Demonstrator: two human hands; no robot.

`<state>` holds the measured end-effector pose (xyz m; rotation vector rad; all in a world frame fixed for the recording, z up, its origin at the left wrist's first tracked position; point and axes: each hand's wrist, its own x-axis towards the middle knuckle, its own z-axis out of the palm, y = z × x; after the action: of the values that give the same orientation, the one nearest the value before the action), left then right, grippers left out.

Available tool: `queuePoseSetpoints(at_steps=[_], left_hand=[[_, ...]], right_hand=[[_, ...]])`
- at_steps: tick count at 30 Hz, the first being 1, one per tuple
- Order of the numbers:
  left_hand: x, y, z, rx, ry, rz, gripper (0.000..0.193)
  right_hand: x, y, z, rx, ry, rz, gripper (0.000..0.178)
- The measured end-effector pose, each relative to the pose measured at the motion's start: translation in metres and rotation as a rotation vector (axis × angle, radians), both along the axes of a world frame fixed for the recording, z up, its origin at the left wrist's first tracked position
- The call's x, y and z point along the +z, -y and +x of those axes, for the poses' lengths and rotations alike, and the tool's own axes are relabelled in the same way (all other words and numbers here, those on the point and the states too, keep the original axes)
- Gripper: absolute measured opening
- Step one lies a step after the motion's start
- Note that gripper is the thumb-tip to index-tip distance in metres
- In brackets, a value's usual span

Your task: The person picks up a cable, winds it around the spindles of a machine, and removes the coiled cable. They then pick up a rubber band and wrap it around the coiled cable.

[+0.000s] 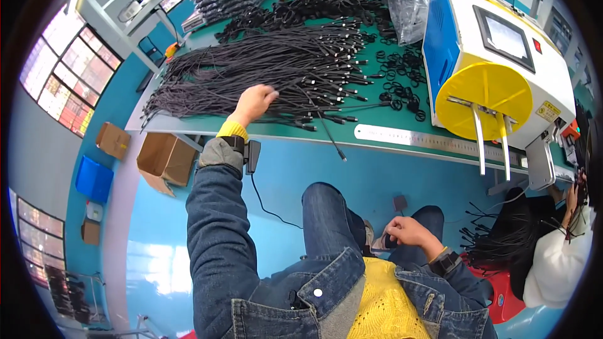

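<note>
A wide heap of black cables (pixel 251 63) with small metal-tipped plugs lies across the green table mat. My left hand (pixel 252 104) is over the near side of this heap, its fingers bent together and slightly blurred at the tips. Whether a cable is between them is hidden. One cable end (pixel 336 144) sticks out past the table's front edge. Lower down, above my lap, my right hand (pixel 409 232) is closed with thumb and fingers drawn together. What it pinches, if anything, is too small to make out.
A metal ruler (pixel 414 136) lies along the front edge. At right stands a white-and-blue machine (pixel 490 31) with a yellow disc (pixel 483 100). Small black coiled cables (pixel 402 69) lie beside it. Cardboard boxes (pixel 164 160) stand at left. Co-workers sit opposite and at right.
</note>
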<state>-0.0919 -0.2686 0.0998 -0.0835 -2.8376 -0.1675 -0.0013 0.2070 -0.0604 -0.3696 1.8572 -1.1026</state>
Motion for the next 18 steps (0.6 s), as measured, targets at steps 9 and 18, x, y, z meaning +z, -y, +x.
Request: queuePoseSetpoints(at_steps=[9,18], left_hand=[[0.043,-0.171,0.102,-0.45,-0.441,0.318,0.007],[-0.005,-0.234,0.168,-0.386,-0.116,0.48,0.01]], right_hand=[[0.052,-0.02,0.005,-0.525,-0.534,-0.501,0.048],[0.117,-0.07,0.015,-0.678,-0.229,-0.899,0.069]])
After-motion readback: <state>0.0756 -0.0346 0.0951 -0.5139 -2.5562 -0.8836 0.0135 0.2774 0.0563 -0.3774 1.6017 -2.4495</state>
